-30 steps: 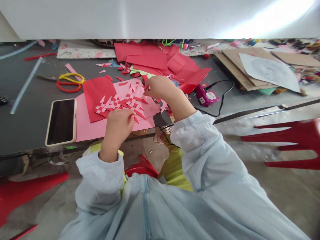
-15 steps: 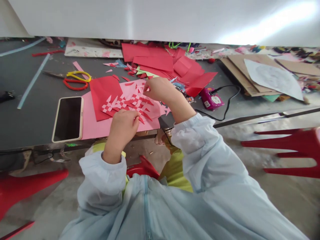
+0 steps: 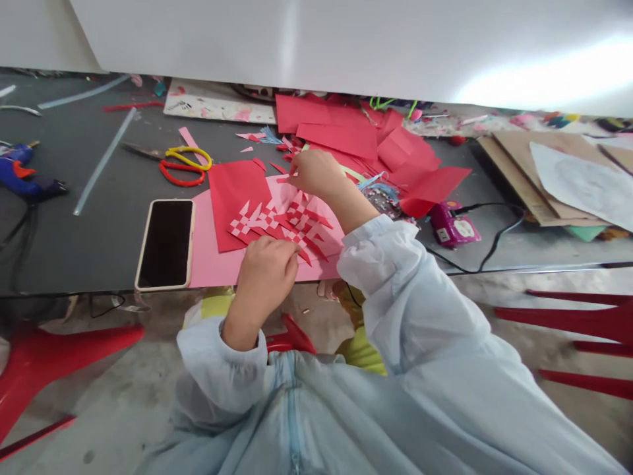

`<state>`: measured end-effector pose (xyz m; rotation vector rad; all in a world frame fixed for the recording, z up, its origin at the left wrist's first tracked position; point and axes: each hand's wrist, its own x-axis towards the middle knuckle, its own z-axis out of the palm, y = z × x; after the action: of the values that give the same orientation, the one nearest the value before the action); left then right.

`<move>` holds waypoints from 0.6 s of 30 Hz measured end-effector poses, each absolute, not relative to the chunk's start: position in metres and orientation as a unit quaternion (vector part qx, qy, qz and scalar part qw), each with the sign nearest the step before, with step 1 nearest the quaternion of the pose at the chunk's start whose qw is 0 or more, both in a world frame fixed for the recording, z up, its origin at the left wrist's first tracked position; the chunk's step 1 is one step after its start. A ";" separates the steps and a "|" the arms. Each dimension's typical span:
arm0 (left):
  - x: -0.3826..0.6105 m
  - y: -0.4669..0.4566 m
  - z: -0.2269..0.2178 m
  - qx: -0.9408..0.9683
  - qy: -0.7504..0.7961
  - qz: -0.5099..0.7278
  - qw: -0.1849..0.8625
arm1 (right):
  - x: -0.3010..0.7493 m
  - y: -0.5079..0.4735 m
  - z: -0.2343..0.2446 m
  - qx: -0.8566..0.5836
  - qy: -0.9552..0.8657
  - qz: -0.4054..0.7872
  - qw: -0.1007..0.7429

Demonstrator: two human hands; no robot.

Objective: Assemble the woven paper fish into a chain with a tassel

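Observation:
A checkered woven paper piece (image 3: 297, 221) in red and pink, with pointed strip ends, lies on a pink sheet (image 3: 210, 264) and partly over a red sheet (image 3: 232, 181). My left hand (image 3: 270, 274) is closed at its near edge, fingers curled and thumb against the index finger, gripping the weave. Over the far edge, my right hand (image 3: 319, 173) bends downward with its fingertips pinched together. What those fingertips hold is too small to make out. Several red strips stick out between the two hands.
Left of the papers lie a phone (image 3: 167, 244) and scissors (image 3: 185, 165) with yellow and red handles. A blue glue gun (image 3: 24, 175) is at the far left. Red paper sheets (image 3: 346, 138) pile up behind my right hand. Right of it sit a purple box (image 3: 452, 224) with a black cable and cardboard (image 3: 524, 175).
The view has swung left, so everything appears further right and the glue gun has come into sight. Both hands stay at the woven paper, in nearly the same pose.

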<state>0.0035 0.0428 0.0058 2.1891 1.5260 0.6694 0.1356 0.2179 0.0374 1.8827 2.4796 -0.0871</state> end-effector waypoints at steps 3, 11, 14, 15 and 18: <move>0.003 0.044 0.007 0.773 0.544 0.247 0.212 | 0.128 0.234 0.035 0.604 0.796 -0.023 0.032; 0.010 0.049 0.009 0.771 0.528 0.268 0.232 | 0.117 0.256 0.028 0.604 0.795 -0.028 0.040; 0.014 0.051 0.007 0.774 0.521 0.270 0.237 | 0.114 0.257 0.027 0.605 0.794 -0.029 0.050; 0.015 0.051 0.007 0.775 0.519 0.271 0.238 | 0.114 0.258 0.027 0.605 0.794 -0.030 0.055; 0.016 0.053 0.006 0.777 0.517 0.267 0.240 | 0.113 0.259 0.027 0.602 0.795 -0.029 0.062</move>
<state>0.0165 0.0533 0.0057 2.1249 1.4160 0.7318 0.1132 0.2594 0.0266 1.8209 2.4037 -0.0880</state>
